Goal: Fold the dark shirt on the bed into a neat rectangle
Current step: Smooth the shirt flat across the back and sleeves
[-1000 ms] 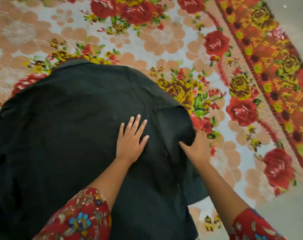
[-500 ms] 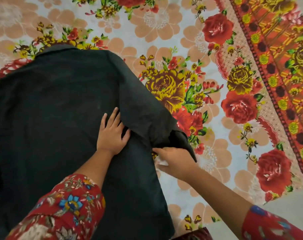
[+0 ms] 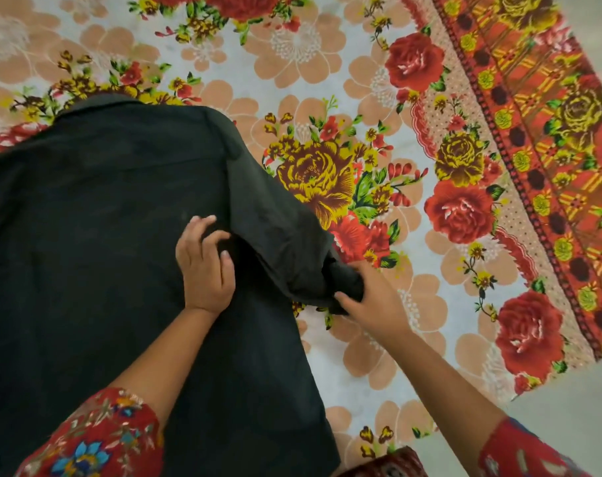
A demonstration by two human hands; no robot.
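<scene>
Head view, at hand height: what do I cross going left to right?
From the left: dark shirt body, left hand resting on it, bunched sleeve, right hand gripping the sleeve's end, floral bedsheet, red-orange border band.

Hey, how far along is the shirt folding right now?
Early. Done: the dark shirt lies spread flat on the floral bedsheet, collar away from the person. In hand: the left hand presses on the body while the right hand grips the bunched end of the sleeve. Left: laying that sleeve across, the other side, and folding the length; no rectangle yet.
</scene>
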